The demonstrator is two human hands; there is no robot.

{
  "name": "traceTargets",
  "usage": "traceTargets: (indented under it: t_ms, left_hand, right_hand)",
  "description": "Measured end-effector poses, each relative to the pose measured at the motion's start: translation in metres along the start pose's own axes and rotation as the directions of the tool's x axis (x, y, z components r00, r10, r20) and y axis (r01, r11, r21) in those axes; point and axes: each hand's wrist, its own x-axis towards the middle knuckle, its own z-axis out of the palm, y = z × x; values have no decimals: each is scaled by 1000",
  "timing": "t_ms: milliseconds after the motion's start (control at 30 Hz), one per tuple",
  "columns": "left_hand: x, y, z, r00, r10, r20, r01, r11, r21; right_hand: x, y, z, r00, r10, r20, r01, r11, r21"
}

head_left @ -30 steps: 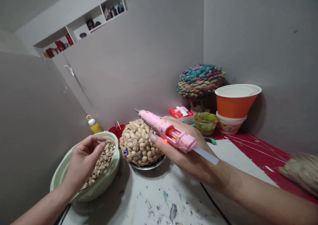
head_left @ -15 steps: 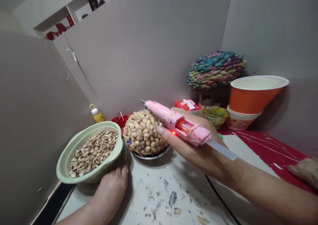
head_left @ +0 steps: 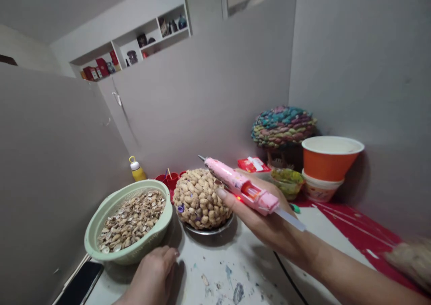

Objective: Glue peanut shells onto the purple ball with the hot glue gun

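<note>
A pink glue gun (head_left: pixel 239 184) with a small red light is gripped in my right hand (head_left: pixel 259 206), its metal tip pointing up and left, and a clear glue stick sticks out of its back. Behind the tip, a ball covered in peanuts (head_left: pixel 202 199) with a few purple spots rests on a metal dish (head_left: pixel 210 231). My left hand (head_left: pixel 156 269) is near the table in front of the green basket (head_left: pixel 92 237) of peanut shells (head_left: pixel 134 220). Its fingers curl down, and whatever they may hold is hidden.
A phone (head_left: pixel 81 282) lies left of the basket. Behind stand a yellow bottle (head_left: pixel 138 172) and red cups (head_left: pixel 172 179). At right are a yellow-green bowl (head_left: pixel 286 184), stacked orange-and-white tubs (head_left: pixel 325 161) and a colourful woven piece (head_left: pixel 283 128). A black cord (head_left: pixel 289 278) crosses the table.
The view has tilted up, so more shelf shows and the table items sit lower. My left hand has drawn back from the basket's side. My right hand still holds the glue gun.
</note>
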Motion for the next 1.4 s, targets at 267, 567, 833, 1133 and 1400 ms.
traceTargets:
  t_ms: [267, 567, 833, 1133, 1400]
  left_hand:
    - [2, 41, -30, 998, -25, -62, -50, 328, -943]
    - [30, 75, -20, 983, 161, 87, 108, -128, -986]
    - [20, 93, -8, 961, 247, 124, 157, -116, -981]
    - [17, 94, 10, 963, 218, 161, 184, -91, -979]
    - [14, 90, 21, 921, 256, 293, 332, -128, -934]
  right_hand:
    - [-10, -24, 0, 986, 148, 82, -157, 980, 120]
    - [-99, -17, 5, 891, 447, 79, -451, 850, 274]
    - [-119, -28, 13, 878, 469, 94, -464, 788, 405]
    - [-122, -29, -2, 911, 400, 97, -410, 862, 298]
    - [-129, -24, -2, 934, 334, 128, -351, 925, 147]
